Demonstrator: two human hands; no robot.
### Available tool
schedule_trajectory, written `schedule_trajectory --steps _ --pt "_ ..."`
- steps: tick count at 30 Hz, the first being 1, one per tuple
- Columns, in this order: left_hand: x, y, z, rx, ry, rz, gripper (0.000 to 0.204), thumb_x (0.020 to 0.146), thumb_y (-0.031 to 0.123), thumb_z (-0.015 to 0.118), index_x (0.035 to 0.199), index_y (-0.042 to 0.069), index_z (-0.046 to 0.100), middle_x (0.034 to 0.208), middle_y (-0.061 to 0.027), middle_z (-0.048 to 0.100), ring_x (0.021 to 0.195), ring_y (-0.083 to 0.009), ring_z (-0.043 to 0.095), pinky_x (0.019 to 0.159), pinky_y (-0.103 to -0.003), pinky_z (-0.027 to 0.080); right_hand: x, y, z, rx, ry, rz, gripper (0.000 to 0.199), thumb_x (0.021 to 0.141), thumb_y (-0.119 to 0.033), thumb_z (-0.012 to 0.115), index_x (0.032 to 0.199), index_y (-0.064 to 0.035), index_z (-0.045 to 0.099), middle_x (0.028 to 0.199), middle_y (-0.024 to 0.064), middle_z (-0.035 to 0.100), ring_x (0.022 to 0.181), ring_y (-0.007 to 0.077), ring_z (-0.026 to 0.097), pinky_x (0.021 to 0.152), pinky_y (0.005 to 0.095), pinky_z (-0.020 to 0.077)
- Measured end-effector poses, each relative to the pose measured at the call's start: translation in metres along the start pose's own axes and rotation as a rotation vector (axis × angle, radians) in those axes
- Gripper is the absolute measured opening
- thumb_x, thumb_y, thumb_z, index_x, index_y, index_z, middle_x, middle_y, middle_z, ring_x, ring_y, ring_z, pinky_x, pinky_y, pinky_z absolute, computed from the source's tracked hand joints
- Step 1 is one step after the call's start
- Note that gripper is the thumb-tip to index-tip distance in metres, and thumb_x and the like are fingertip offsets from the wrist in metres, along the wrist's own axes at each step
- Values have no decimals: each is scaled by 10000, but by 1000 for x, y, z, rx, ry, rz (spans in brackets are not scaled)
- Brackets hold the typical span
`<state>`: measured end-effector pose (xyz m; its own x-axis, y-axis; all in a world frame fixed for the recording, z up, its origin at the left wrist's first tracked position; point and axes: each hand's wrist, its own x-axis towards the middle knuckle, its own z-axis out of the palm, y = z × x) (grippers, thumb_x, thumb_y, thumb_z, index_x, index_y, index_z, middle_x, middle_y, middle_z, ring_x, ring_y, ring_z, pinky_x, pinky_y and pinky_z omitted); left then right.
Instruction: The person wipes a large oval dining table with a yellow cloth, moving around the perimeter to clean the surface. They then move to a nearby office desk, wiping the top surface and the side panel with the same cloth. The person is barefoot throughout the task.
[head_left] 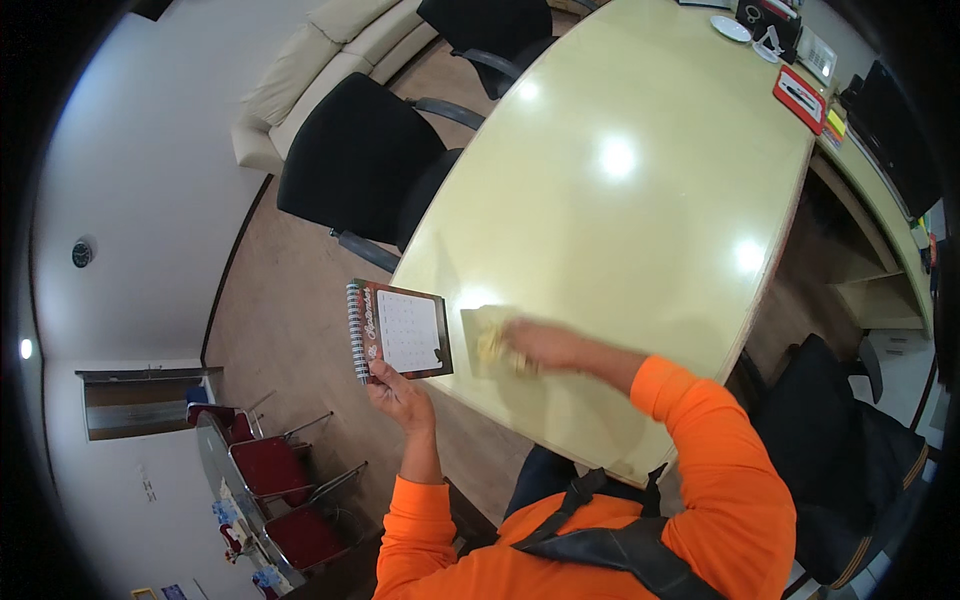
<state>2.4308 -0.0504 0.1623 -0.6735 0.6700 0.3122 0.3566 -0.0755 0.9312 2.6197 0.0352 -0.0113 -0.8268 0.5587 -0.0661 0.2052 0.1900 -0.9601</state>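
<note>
My left hand [400, 400] grips a spiral-bound desk calendar [410, 333] by its lower left corner, the thumb on its front. The calendar is held up at the desk's left edge, its page of dates facing me. On the pale yellow desk [600, 240], just right of the calendar, my right hand [540, 345] presses a crumpled yellow cloth [492, 342] against the top. Motion smears that hand, but its fingers are bunched over the cloth.
Black office chairs [360, 160] line the desk's far left side; another black chair [840, 450] stands at my right. At the far right are a red tray [800, 98] with a pen, a telephone [818, 55], a white plate [731, 28] and a dark monitor [895, 130].
</note>
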Motion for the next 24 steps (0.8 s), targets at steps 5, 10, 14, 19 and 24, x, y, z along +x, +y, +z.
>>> schedule_trajectory --steps 5,10,14,19,24 --pt "2 -14 -2 46 -44 44 527 1011 444 446 1167 -55 510 1107 -121 625 952 -163 602 796 -287 497 -3 41 -169 -681 827 481 495 947 -97 443 1428 -15 361 1481 206 356 1398 375 276 1180 399 212" --pt "15 -42 39 -5 -91 80 505 1023 405 435 1155 -77 514 1090 -151 623 951 -190 593 837 -303 480 -17 43 -76 -420 571 213 488 991 -179 404 1440 1 337 1506 203 323 1402 336 297 1182 405 198" --pt "24 -67 71 -108 -91 47 501 1026 367 442 1189 -102 502 1122 -166 619 962 -202 592 845 -313 481 -85 1 66 -450 40 -170 429 1007 -188 382 1392 -6 432 1459 187 404 1375 312 359 1157 405 268" --pt "27 -97 87 -206 -235 89 485 1029 323 444 1255 -105 466 1179 -187 595 1035 -210 577 891 -301 458 -186 19 13 -560 137 130 416 979 -136 433 1384 -43 453 1451 162 423 1370 297 372 1160 396 271" --pt "15 -93 91 -231 -310 133 521 1010 291 497 1345 -98 410 1214 -176 569 1038 -206 558 893 -292 446 -276 50 -140 -464 1093 787 440 926 -66 453 1364 -34 438 1389 188 466 1291 328 441 1071 376 382"
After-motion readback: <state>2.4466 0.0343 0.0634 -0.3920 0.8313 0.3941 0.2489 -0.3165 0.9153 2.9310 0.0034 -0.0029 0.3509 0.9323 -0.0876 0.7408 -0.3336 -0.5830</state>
